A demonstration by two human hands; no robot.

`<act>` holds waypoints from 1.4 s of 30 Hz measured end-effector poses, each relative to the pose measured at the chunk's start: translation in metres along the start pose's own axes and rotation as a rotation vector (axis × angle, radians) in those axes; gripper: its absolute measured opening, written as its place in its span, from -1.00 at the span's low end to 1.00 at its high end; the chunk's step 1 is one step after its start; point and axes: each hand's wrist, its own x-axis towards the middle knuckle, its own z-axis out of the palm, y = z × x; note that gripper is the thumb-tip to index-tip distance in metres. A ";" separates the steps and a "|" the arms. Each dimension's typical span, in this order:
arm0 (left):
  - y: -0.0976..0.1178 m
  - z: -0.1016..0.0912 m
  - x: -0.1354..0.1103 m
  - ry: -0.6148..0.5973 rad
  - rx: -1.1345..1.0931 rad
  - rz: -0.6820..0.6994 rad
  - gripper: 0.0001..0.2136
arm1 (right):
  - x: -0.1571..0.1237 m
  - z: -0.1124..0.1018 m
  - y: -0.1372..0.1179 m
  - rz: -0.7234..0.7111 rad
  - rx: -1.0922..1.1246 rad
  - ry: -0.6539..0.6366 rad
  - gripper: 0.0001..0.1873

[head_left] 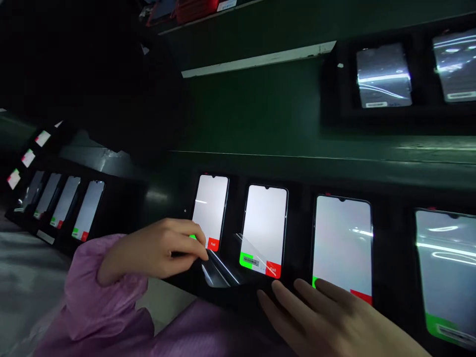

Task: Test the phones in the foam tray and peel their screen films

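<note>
My left hand [174, 248] is closed in a pinch on the corner of a clear plastic film [217, 271], curled and shiny. The film stretches rightward over the lower part of a lit phone [265, 228] with a white screen, a green block and a red "Fail" block. Behind my left fingers lies another lit phone [210, 206], its lower left partly covered. My right hand [323, 317] has its fingers stretched out, below that film-covered phone and over the bottom edge of a third phone [342, 243]. Whether its fingertips touch anything is hard to tell.
All these phones lie in a black tray [297, 198], with one more phone [449, 267] at the right. Another tray of several lit phones [89, 208] is at the left. Dark-screened phones [385, 74] lie at the upper right, beyond a green surface [256, 109].
</note>
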 end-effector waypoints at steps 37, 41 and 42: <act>-0.018 -0.004 0.005 0.240 0.336 -0.082 -0.90 | 0.058 -0.007 0.090 0.833 0.491 0.225 -0.84; 0.010 0.008 -0.041 -0.029 0.052 -0.026 -0.83 | 0.040 0.005 0.058 0.650 0.466 0.115 -0.73; 0.011 0.011 -0.051 -0.067 0.017 -0.027 -0.82 | 0.033 0.010 0.046 0.594 0.482 0.054 -0.69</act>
